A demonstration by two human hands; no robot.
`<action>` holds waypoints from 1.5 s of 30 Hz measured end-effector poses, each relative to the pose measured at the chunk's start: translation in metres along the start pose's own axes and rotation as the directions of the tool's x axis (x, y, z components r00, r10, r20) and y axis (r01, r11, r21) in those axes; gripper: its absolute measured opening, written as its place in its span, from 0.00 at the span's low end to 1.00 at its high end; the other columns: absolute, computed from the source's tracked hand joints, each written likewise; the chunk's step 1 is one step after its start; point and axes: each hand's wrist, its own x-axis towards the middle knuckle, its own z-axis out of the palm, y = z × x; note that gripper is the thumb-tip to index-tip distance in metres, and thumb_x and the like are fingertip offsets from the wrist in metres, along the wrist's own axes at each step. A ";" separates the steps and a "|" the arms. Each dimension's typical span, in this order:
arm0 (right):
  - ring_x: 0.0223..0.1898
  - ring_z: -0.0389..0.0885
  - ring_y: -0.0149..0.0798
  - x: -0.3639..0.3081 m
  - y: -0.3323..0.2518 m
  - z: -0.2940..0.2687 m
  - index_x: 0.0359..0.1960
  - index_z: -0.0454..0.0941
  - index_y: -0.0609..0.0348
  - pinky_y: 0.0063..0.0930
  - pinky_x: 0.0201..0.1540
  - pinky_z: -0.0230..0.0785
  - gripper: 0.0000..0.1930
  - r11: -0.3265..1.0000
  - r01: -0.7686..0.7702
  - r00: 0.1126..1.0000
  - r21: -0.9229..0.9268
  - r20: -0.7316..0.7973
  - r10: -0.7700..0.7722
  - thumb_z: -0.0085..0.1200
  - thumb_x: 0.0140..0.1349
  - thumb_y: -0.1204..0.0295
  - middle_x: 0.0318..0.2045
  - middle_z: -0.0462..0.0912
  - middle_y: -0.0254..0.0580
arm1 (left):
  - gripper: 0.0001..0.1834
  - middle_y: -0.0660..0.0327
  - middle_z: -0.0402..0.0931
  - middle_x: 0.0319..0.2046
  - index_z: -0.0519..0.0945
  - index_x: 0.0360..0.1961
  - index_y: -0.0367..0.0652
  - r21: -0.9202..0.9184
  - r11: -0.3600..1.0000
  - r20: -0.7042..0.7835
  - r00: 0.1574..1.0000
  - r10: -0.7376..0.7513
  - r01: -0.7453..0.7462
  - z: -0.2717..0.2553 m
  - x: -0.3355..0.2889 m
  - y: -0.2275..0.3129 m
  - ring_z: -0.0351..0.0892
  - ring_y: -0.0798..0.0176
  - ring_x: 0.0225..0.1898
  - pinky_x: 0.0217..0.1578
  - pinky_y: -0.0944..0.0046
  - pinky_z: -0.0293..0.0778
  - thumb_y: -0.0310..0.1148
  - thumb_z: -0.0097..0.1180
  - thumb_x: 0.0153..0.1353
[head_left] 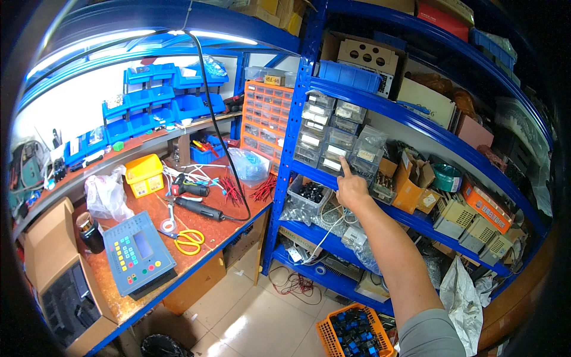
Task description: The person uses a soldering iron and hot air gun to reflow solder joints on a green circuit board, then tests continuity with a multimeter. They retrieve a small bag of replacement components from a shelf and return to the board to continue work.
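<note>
My right hand reaches out to the blue shelving on the right, holding nothing. Its index finger is stretched toward the front of a clear plastic drawer with a white label; whether the fingertip touches it, I cannot tell. The other fingers look curled. Similar labelled drawers are stacked beside and above it. To the right of them leans a clear plastic bag. Under the hand, a clear bin holds small black parts. My left hand is out of view.
On the workbench at left lie a grey-blue control panel, yellow-handled scissors, a black power tool and an open cardboard box. An orange basket of black-and-blue parts and loose red cable are on the floor.
</note>
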 end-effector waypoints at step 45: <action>0.44 0.89 0.54 -0.014 0.005 -0.010 0.51 0.82 0.58 0.51 0.45 0.82 0.17 0.983 0.157 0.965 0.091 -0.225 -0.134 0.59 0.65 0.62 0.65 0.74 0.54 | 0.30 0.44 0.81 0.55 0.83 0.56 0.47 -0.201 0.976 0.009 0.996 -0.085 0.086 0.018 -0.032 -0.013 0.80 0.37 0.56 0.56 0.43 0.75 0.59 0.42 0.73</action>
